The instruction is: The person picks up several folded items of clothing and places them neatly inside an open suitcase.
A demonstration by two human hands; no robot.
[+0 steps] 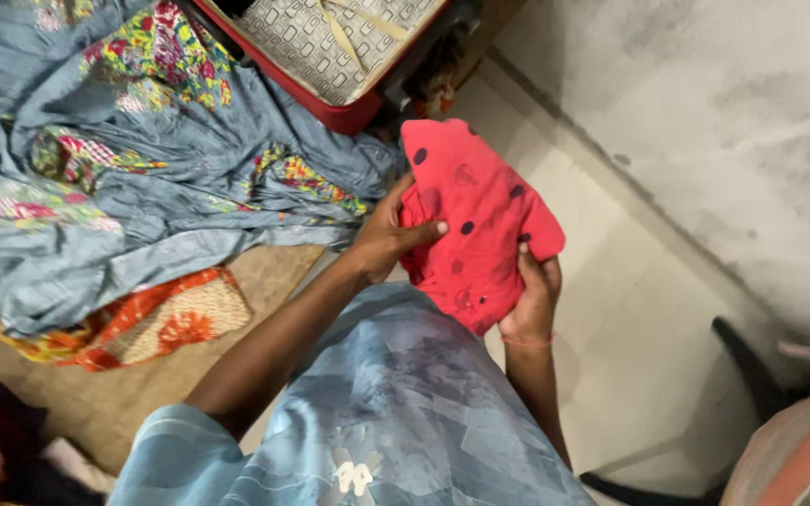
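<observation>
Two hands grip one folded red cloth (pixel 475 225), dotted with dark spots, held in mid-air in front of your chest and above the pale tiled floor (pixel 630 309). Your left hand (pixel 388 234) takes the cloth's left edge, its fingers closed on the fabric with the thumb pressed flat across the front. Your right hand (pixel 534 300) holds it from below at the lower right corner, fingers curled up behind the cloth and clamped on it; a thin red band circles that wrist. Both forearms reach out from light blue patterned sleeves (pixel 377 412).

To your left, a grey-blue garment (pixel 142 187) with bright floral patches lies spread and rumpled, its edge near your left hand but not touching it. Under its lower edge shows an orange flowered cloth (pixel 157 323) on a tan mat (pixel 114 403). Beyond the red cloth, at the top of the view, an open red suitcase (pixel 339 56) shows its patterned grey lining and crossed straps. At lower right, a dark chair leg (pixel 752 365) stands on the tiles near a grey wall (pixel 705 112).
</observation>
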